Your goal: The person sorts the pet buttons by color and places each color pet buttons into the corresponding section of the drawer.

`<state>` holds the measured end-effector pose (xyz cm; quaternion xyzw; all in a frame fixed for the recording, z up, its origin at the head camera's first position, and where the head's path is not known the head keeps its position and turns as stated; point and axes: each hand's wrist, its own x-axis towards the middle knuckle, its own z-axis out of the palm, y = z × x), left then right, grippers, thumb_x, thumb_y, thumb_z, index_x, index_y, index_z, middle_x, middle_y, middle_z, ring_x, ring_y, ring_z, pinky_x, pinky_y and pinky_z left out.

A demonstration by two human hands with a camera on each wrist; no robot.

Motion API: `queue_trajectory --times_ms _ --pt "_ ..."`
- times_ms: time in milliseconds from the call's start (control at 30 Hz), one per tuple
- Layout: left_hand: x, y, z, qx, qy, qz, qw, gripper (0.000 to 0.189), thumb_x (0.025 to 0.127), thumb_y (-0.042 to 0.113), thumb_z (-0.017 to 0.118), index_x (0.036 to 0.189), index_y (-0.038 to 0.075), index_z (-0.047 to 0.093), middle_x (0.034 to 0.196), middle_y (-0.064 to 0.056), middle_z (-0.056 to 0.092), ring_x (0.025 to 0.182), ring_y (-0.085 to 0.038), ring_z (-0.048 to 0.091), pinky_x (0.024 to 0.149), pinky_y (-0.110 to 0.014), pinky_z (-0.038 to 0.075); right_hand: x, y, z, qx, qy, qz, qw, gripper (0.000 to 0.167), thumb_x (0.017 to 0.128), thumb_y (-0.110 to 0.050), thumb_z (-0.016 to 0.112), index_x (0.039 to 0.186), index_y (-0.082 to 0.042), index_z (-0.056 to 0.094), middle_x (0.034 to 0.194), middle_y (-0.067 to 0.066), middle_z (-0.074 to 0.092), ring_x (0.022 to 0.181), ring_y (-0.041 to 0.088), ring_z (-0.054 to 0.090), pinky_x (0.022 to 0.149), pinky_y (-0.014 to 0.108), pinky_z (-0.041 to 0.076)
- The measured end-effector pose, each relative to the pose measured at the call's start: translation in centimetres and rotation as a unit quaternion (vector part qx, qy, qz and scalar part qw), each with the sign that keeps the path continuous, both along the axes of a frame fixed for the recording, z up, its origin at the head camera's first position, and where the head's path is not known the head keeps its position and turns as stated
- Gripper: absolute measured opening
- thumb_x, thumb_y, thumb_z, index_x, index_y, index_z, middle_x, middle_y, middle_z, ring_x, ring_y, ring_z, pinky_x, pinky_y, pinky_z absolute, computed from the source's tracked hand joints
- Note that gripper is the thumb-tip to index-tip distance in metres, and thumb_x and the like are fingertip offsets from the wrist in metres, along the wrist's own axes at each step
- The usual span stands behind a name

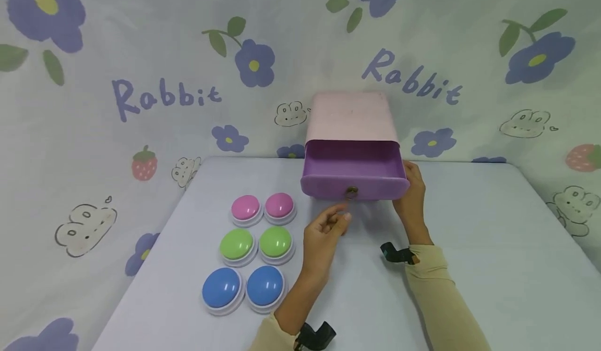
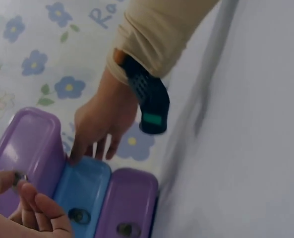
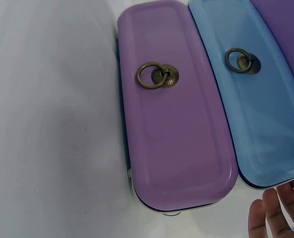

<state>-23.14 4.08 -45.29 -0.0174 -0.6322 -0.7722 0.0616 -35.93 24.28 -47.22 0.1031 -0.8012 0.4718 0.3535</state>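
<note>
Left grip, partly curled, hold unclear, is at the drawer's ring; right grip, fingers straight, rests against the cabinet

Free passage: counter right of the right sleeve. Obstacles: six domed buttons, left; extended upper drawer, jutting from pink cabinet.

You work in what looks like a recording corner: flowered cloth surrounds the white table far, left and right, and you wear wrist cameras.
</note>
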Motion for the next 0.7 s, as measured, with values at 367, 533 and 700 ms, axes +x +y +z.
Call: queue_trajectory --times_ms 367,533,700 --pt "4.7 -9.2 -1.0 -0.130 0.058 0.055 0.9883 0.025 0.092 0.019 0.075 0.116 0.012 0.071 0.092 -0.008 0.062 0.087 -0.023 0.059 0.080 -0.025 0.050 0.1 0.3 0.8 0.004 -0.025 -0.022 0.9995 0.024 0.094 0.007 0.061 0.117 0.010 0.067 0.121 0.026 0.059 0.118 0.035 0.053 0.102 0.042 0.044" --pt "6.7 -12.3 -0.9 -0.206 0.047 0.082 0.9740 0.035 0.090 0.019 0.077 0.123 0.019 0.068 0.096 -0.006 0.061 0.082 -0.023 0.056 0.074 -0.025 0.048 0.0 -0.1 0.9 0.003 -0.040 -0.026 0.9989 0.026 0.095 0.003 0.061 0.119 0.010 0.066 0.123 0.026 0.059 0.119 0.036 0.054 0.101 0.050 0.044" --pt "9.1 -13.9 -1.6 -0.364 0.060 0.104 0.9234 0.059 0.079 0.031 0.086 0.133 0.028 0.061 0.103 -0.002 0.058 0.078 -0.020 0.051 0.068 -0.026 0.046 0.2 -0.5 0.5 0.007 -0.025 -0.022 0.9994 0.026 0.094 0.005 0.061 0.118 0.013 0.065 0.121 0.029 0.059 0.119 0.040 0.053 0.101 0.054 0.043"
